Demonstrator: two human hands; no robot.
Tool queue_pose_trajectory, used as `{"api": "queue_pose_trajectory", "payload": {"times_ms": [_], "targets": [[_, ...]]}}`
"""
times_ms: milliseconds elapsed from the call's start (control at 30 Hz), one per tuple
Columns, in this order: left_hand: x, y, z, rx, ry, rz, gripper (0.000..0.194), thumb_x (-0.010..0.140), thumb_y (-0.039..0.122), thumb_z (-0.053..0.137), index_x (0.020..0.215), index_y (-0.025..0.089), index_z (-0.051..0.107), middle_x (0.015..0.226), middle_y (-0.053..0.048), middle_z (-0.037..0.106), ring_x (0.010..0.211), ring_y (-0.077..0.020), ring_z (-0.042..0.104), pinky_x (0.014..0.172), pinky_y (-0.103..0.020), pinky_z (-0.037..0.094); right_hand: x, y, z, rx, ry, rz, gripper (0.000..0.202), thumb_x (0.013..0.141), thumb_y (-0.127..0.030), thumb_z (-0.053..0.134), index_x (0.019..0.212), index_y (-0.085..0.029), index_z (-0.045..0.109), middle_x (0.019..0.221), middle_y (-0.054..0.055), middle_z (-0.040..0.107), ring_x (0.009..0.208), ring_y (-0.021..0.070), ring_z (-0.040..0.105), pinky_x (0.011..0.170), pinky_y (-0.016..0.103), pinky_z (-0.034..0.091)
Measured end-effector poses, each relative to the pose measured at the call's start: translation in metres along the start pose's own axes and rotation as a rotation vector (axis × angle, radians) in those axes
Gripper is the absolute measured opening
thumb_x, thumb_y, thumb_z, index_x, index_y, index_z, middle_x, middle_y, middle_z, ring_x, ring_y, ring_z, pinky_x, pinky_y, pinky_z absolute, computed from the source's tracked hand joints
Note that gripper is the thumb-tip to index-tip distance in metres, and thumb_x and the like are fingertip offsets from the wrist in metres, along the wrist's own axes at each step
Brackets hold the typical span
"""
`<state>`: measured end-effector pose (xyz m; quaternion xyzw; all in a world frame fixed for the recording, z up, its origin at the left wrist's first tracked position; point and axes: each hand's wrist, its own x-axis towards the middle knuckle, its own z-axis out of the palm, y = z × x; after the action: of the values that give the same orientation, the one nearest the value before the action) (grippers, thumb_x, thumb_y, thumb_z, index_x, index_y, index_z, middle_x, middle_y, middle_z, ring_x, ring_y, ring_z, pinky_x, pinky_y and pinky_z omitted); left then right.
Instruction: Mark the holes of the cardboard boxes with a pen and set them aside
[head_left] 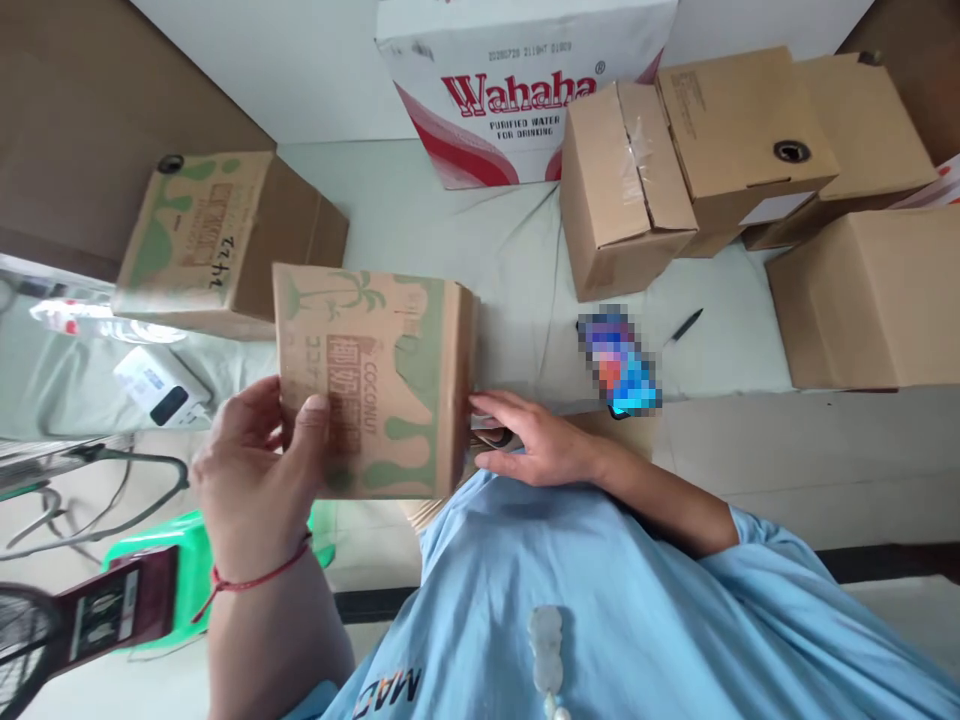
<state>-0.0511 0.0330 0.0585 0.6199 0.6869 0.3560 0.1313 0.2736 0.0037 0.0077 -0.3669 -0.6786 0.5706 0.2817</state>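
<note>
At near edge of table (517,320) | gripping coconut carton (409,385) in left hand (259,485), with right hand (551,442) open beside it | probably stiff, light, dentable | best held across opposite walls

Pale tiled floor (750,450), apparently, below a cloth-covered table (517,240).

Between the fingers of both hands, the coconut carton (375,385) is brown, printed with green palms and drips and reddish-brown lettering. Beyond the fingertips, the Wahaha box (525,100) is white with red lettering and bands. Below the fingers, the shirt (600,590) is light blue.
</note>
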Motion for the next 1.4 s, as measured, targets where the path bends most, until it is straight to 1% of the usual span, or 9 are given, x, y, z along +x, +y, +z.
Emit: {"api": "queue_pose_trajectory", "payload": {"times_ms": [67,133,233,367,500,700,900,1167,1400], "targets": [[-0.001,0.011,-0.002,0.179,0.088,-0.012,0.064,0.09,0.057,0.083,0.143,0.022,0.074,0.134,-0.014,0.079,0.117,-0.0382,0.076,0.103,-0.062,0.064,0.017,0.008,0.007,0.01,-0.063,-0.059,0.081,0.103,-0.043,0.073,0.173,-0.015,0.042,0.182,0.022,0.039,0.172,0.0311,0.037,0.14,0.053,0.035],[-0.007,0.027,0.004,0.254,0.091,0.147,0.074,0.092,0.057,0.081,0.156,0.024,0.065,0.16,-0.017,0.064,0.147,-0.0448,0.061,0.124,-0.072,0.048,0.032,0.015,0.013,0.015,-0.109,-0.111,0.084,0.104,-0.039,0.073,0.176,-0.015,0.037,0.185,0.021,0.033,0.175,0.0302,0.029,0.143,0.053,0.027],[-0.016,0.052,0.023,0.245,-0.037,0.409,0.079,0.095,0.049,0.084,0.167,0.037,0.054,0.183,-0.008,0.038,0.174,-0.0439,0.026,0.141,-0.071,0.022,0.045,0.02,0.02,0.002,-0.139,-0.159,0.082,0.105,-0.034,0.071,0.176,-0.015,0.036,0.185,0.02,0.033,0.176,0.0265,0.028,0.144,0.048,0.025],[-0.018,0.063,0.044,0.36,-0.279,0.348,0.075,0.1,0.046,0.08,0.169,0.043,0.051,0.188,-0.005,0.028,0.176,-0.0467,0.015,0.138,-0.08,0.0,0.038,0.023,0.018,-0.022,-0.111,-0.145,0.071,0.105,-0.033,0.072,0.17,-0.014,0.05,0.182,0.02,0.039,0.173,0.0288,0.035,0.142,0.048,0.032],[-0.023,0.055,0.039,0.369,-0.37,0.282,0.067,0.107,0.04,0.064,0.172,0.04,0.048,0.185,-0.009,0.034,0.172,-0.0467,0.029,0.136,-0.083,0.009,0.013,0.03,0.003,-0.033,0.003,-0.068,0.054,0.107,-0.035,0.069,0.159,-0.019,0.064,0.175,0.019,0.051,0.164,0.0289,0.05,0.136,0.053,0.042],[-0.041,0.048,0.015,0.442,-0.278,0.208,0.069,0.105,0.046,0.058,0.172,0.037,0.049,0.18,-0.011,0.045,0.167,-0.0464,0.041,0.136,-0.077,0.023,-0.014,0.035,-0.017,-0.045,0.172,-0.01,0.044,0.107,-0.036,0.068,0.148,-0.021,0.071,0.164,0.017,0.064,0.155,0.027,0.061,0.132,0.051,0.048],[-0.016,0.045,0.007,0.57,-0.208,0.046,0.077,0.099,0.056,0.049,0.166,0.021,0.059,0.172,-0.019,0.055,0.158,-0.0497,0.052,0.129,-0.072,0.041,-0.026,0.031,-0.028,-0.063,0.198,-0.019,0.04,0.107,-0.035,0.067,0.144,-0.021,0.073,0.16,0.015,0.068,0.152,0.0259,0.064,0.128,0.048,0.053],[0.01,0.051,0.02,0.59,-0.127,-0.065,0.078,0.095,0.055,0.047,0.164,0.022,0.059,0.173,-0.016,0.055,0.16,-0.0479,0.049,0.131,-0.076,0.033,-0.044,0.036,-0.034,-0.036,0.268,0.02,0.034,0.107,-0.037,0.067,0.135,-0.019,0.076,0.142,0.014,0.079,0.132,0.0258,0.077,0.117,0.045,0.061],[0.01,0.049,0.028,0.581,-0.085,-0.053,0.077,0.096,0.049,0.047,0.165,0.016,0.058,0.173,-0.018,0.055,0.161,-0.0485,0.046,0.132,-0.074,0.031,-0.06,0.034,-0.033,0.008,0.283,0.088,0.029,0.108,-0.038,0.066,0.128,-0.02,0.077,0.121,0.01,0.084,0.11,0.0218,0.083,0.101,0.039,0.066]]}}
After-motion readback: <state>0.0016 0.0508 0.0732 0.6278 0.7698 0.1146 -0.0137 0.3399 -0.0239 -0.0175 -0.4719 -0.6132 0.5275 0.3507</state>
